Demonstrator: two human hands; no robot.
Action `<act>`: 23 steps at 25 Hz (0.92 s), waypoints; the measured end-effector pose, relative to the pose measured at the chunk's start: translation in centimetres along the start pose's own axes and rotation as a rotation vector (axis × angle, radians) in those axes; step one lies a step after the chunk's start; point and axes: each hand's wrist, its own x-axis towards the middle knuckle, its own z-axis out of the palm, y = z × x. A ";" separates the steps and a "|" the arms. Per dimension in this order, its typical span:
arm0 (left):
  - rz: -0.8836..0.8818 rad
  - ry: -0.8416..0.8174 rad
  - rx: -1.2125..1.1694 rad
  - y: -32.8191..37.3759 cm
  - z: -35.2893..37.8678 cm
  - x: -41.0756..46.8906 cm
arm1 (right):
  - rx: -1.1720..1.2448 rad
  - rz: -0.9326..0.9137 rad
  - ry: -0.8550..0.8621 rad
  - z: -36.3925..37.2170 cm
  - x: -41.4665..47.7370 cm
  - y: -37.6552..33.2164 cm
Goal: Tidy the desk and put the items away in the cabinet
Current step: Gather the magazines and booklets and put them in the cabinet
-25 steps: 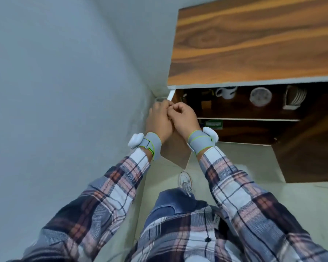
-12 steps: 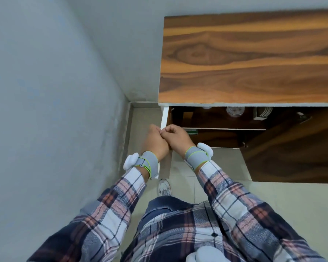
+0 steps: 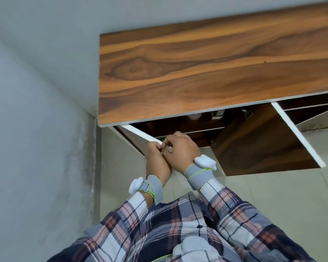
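The grey wall (image 3: pixel 36 110) is seen at the left, and the cabinet (image 3: pixel 206 72), topped by a wood-grain tabletop, is set in the corner against it. Both doors below are swung open over the tiled floor (image 3: pixel 273 190): the right door (image 3: pixel 263 146) wide, the left door (image 3: pixel 138 133) partly. The left hand (image 3: pixel 156 163) and right hand (image 3: pixel 182 152) (each wrist wrapped in a grey band) are pressed together at the left door's white edge, fingers curled. Whether either grip is closed on that edge cannot be told. Small pale items, blurred, are seen inside the cabinet.
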 end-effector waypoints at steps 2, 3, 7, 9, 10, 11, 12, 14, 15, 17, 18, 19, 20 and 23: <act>-0.010 -0.031 0.030 1.1 2.5 -0.4 | -0.111 -0.090 0.059 -2.8 -0.1 3.1; 0.087 -0.117 0.085 2.0 4.4 -0.6 | -0.131 -0.098 0.071 -4.2 -0.2 4.5; 0.280 -0.305 0.171 8.1 10.8 -1.7 | -0.071 0.012 0.132 -10.5 0.1 11.4; 0.367 -0.358 0.218 11.1 13.5 -1.9 | -0.071 0.078 0.219 -13.1 0.2 14.4; 0.418 -0.381 0.264 12.6 14.7 -2.0 | -0.082 0.124 0.268 -14.3 0.2 15.7; 0.469 -0.412 0.312 13.6 15.7 -1.8 | -0.095 0.171 0.305 -15.2 0.3 16.8; 0.517 -0.448 0.348 14.3 16.7 -1.5 | -0.102 0.222 0.332 -16.1 0.2 17.9; 0.624 -0.483 0.418 16.0 18.6 -1.3 | -0.106 0.329 0.374 -17.5 -0.3 20.1; 0.667 -0.499 0.451 16.5 19.1 -1.3 | -0.097 0.377 0.371 -17.9 -0.5 21.0; 0.713 -0.513 0.481 16.8 19.8 -1.0 | -0.066 0.455 0.331 -17.8 -0.7 21.9; 0.736 -0.521 0.492 16.6 19.6 -0.9 | -0.058 0.486 0.332 -17.3 -1.0 21.8; 0.755 -0.522 0.503 16.3 19.3 -0.6 | -0.059 0.511 0.341 -16.9 -0.9 21.4; 0.771 -0.520 0.513 16.0 18.8 -0.2 | -0.063 0.533 0.350 -16.6 -0.7 20.9; 0.790 -0.540 0.478 15.1 16.0 1.0 | -0.029 0.586 0.386 -15.2 -0.6 18.5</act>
